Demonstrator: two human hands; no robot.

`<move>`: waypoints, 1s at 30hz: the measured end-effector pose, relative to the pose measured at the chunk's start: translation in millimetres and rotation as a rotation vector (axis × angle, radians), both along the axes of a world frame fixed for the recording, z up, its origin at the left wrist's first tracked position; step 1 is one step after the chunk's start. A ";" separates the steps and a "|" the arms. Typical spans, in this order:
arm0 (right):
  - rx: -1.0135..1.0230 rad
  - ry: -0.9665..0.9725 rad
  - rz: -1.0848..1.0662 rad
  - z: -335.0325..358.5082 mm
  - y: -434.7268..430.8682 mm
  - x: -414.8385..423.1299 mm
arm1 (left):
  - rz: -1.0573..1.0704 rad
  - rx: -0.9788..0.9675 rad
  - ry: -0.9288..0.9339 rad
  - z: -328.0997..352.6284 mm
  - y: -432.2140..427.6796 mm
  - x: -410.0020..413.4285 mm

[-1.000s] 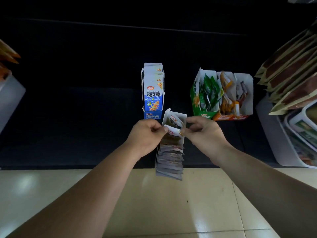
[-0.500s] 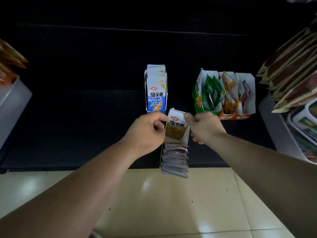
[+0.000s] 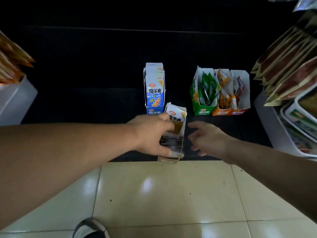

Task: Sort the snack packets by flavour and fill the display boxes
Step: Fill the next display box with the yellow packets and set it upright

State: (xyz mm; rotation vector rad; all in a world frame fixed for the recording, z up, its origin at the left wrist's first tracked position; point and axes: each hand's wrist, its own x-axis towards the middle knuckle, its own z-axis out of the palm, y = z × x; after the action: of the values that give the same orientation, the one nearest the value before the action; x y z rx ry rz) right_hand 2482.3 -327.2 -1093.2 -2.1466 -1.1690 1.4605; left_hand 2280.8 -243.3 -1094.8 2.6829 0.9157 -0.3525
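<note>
Just in front of the blue display box (image 3: pixel 154 93) and slightly to its right, the brown snack display box (image 3: pixel 177 120), packed with packets, is at the dark shelf's (image 3: pixel 85 109) front edge, with the left hand (image 3: pixel 151 134) gripping its side. Further right of the blue display box, the right hand (image 3: pixel 210 140) is clear of the brown box, fingers loosely spread, holding nothing.

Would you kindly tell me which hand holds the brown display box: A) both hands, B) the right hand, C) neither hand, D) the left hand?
D: the left hand grips the brown display box round its side, while the right hand is open beside it, holding nothing.
</note>
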 end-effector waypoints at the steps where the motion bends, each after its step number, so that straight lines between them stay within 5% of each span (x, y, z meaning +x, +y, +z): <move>1: 0.016 0.023 -0.025 -1.0 0.6 1.0 | 0.025 0.019 -0.015 -0.9 6.1 1.4; 8: 0.088 0.075 -0.178 -6.6 9.8 7.6 | 0.361 -0.143 -0.235 -8.1 41.1 14.3; 22: 0.107 -0.003 -0.198 -29.8 8.3 -10.8 | 0.324 -0.337 -0.247 -5.1 33.9 -19.9; 30: 0.226 0.199 -0.416 -68.0 33.2 -14.9 | 0.562 -0.517 -0.627 -64.3 21.0 -3.5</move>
State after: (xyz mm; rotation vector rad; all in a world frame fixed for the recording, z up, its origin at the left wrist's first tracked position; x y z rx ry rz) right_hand 2467.4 -294.0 -1161.1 -1.8951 -0.7230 1.2546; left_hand 2277.3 -222.2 -1159.1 1.7887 1.1131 0.3212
